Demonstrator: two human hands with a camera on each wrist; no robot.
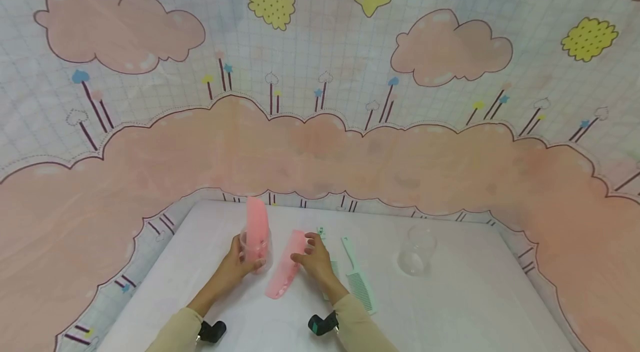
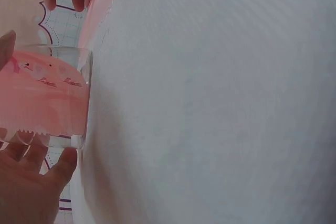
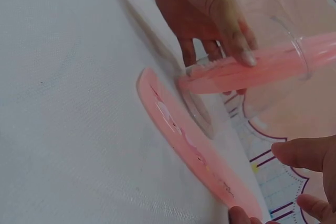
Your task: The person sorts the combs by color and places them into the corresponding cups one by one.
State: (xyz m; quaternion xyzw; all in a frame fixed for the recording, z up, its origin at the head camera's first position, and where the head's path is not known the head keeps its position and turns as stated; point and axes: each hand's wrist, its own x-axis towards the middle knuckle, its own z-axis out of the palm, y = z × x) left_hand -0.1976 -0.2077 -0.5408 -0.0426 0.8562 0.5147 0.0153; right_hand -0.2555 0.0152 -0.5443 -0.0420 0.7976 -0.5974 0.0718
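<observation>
In the head view, my left hand [image 1: 234,264] grips a clear cup [image 1: 269,252] with the thumb on one side and the fingers on the other. A pink comb [image 1: 257,219] stands upright inside the cup, its upper part rising well above the rim. Beside it, a second pink comb [image 1: 284,275] with printed pictures lies slanted on the white table [image 1: 450,307]. My right hand [image 1: 319,264] is over that comb's far end, thumb and fingers spread apart. The right wrist view shows fingertips [image 3: 247,216] right at the comb's end, with the thumb away from it.
To the right of my right hand lies a mint-green comb [image 1: 359,285] with a handle. Another mint-green comb [image 1: 334,268] is partly hidden by the right hand. Farther right stands a second clear cup [image 1: 416,257]. A cartoon-printed cloth [image 1: 320,163] hangs behind the table.
</observation>
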